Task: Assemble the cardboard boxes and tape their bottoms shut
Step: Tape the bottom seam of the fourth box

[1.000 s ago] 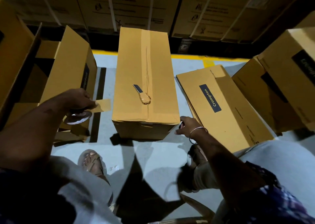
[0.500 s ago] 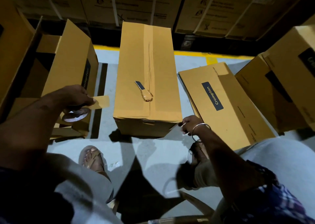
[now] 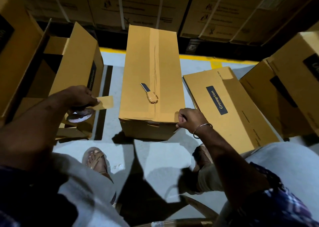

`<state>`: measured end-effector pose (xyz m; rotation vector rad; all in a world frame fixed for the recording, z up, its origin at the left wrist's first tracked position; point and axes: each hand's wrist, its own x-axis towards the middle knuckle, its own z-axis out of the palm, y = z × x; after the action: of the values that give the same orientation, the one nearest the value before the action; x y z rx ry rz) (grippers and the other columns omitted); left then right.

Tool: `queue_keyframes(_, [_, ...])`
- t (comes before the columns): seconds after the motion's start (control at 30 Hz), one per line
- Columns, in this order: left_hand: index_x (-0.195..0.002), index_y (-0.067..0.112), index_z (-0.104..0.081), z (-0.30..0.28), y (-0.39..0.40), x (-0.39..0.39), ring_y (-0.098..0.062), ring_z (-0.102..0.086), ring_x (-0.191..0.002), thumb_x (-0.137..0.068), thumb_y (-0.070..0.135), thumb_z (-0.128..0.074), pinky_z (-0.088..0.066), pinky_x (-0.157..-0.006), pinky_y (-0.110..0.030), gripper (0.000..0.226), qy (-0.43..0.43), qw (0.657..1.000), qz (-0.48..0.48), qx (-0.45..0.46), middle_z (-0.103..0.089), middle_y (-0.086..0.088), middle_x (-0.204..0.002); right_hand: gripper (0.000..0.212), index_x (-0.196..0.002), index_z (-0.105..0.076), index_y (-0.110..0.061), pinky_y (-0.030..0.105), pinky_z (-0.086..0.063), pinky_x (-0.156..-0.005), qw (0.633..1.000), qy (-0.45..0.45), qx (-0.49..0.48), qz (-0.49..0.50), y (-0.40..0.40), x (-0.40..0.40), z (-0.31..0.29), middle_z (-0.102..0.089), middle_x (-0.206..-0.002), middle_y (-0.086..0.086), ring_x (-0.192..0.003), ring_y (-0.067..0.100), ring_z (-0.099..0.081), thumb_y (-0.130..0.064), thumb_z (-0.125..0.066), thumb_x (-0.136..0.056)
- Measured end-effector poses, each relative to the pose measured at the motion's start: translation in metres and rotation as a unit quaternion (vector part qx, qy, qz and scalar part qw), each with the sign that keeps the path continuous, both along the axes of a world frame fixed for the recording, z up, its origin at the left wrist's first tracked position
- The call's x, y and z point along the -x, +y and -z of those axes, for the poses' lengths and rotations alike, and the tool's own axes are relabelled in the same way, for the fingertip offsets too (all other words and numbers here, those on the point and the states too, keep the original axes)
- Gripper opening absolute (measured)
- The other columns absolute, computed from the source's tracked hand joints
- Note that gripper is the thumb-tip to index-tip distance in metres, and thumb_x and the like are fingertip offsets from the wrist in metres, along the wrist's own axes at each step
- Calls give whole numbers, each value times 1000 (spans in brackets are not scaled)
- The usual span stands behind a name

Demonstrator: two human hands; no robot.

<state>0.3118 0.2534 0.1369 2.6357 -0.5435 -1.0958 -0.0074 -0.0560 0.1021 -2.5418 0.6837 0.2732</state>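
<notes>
An open carton [image 3: 81,68] stood to my left and a flattened Crompton carton [image 3: 229,109] lay to my right, beside the taped box [image 3: 151,81] on the floor, a small blade [image 3: 145,87] resting on top. My right hand [image 3: 189,119] gripped its near corner; my left hand [image 3: 81,97] held the tape roll [image 3: 80,116], pinching its loose end.

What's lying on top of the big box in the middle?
On the middle box lies a small cutter blade, its handle wrapped in brown tape, beside the tape strip along the seam. What's inside the box is hidden.
</notes>
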Motion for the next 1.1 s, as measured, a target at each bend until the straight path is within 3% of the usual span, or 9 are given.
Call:
queue_keyframes(0.17, [-90, 5, -77, 2, 0, -3, -33, -67, -75, -95, 33, -75, -48, -65, -34, 29, 4, 1000, -13, -1, -73, -21, -86, 37, -79, -49, -20, 24, -30, -54, 1000, -23, 0, -5, 7, 6, 6, -51, -76, -9, -64, 2, -44, -5, -83, -73])
queue_keyframes(0.3, [-91, 4, -77, 2, -3, -3, -33, -67, -74, -96, 33, -74, -48, -64, -34, 30, 4, 1000, -14, 2, -73, -22, -87, 36, -81, -60, -19, 28, -49, -65, 992, 21, -122, -7, -16, 5, -5, -56, -73, -5, -65, 9, -51, 9, -80, -73])
queue_keyframes(0.4, [-92, 1, -76, 3, -6, -1, -31, -64, -69, -97, 31, -73, -46, -61, -33, 31, 8, 1000, -14, -2, -73, -24, -86, 29, -82, -63, -17, 38, -57, -76, 989, -10, -132, 61, -30, 9, -10, -62, -76, 0, -70, 13, -59, 11, -69, -79])
queue_keyframes(0.6, [-89, 3, -76, 4, -6, -1, -34, -65, -73, -96, 34, -74, -47, -66, -35, 32, -6, 1000, -2, -5, -72, -23, -83, 30, -87, -57, -17, 24, -50, -66, 988, -33, -114, 95, -22, 11, -9, -67, -83, 16, -75, 20, -67, 13, -64, -84])
queue_keyframes(0.77, [-91, 3, -77, 5, -2, -3, -37, -68, -79, -96, 35, -74, -49, -69, -36, 32, -3, 1000, -2, -6, -73, -22, -84, 38, -95, -57, -15, 30, -52, -70, 984, 3, -157, 85, -27, 12, -12, -70, -87, 11, -75, 17, -62, 1, -85, -74])
queue_keyframes(0.9, [-91, 3, -77, 4, -4, -1, -36, -67, -76, -96, 34, -74, -49, -69, -37, 31, 3, 1000, -10, -2, -72, -23, -85, 39, -93, -56, -14, 14, -42, -59, 988, -14, -132, 81, -24, 11, -4, -69, -85, 13, -70, 14, -56, -1, -87, -73])
queue_keyframes(1.1, [-91, 1, -76, 2, -9, 0, -32, -64, -73, -96, 32, -74, -47, -67, -35, 31, 7, 1000, -15, -3, -72, -23, -86, 39, -93, -50, -20, 33, -47, -69, 995, -5, -90, 50, -20, 9, 2, -62, -78, 7, -67, 16, -53, 0, -79, -77])
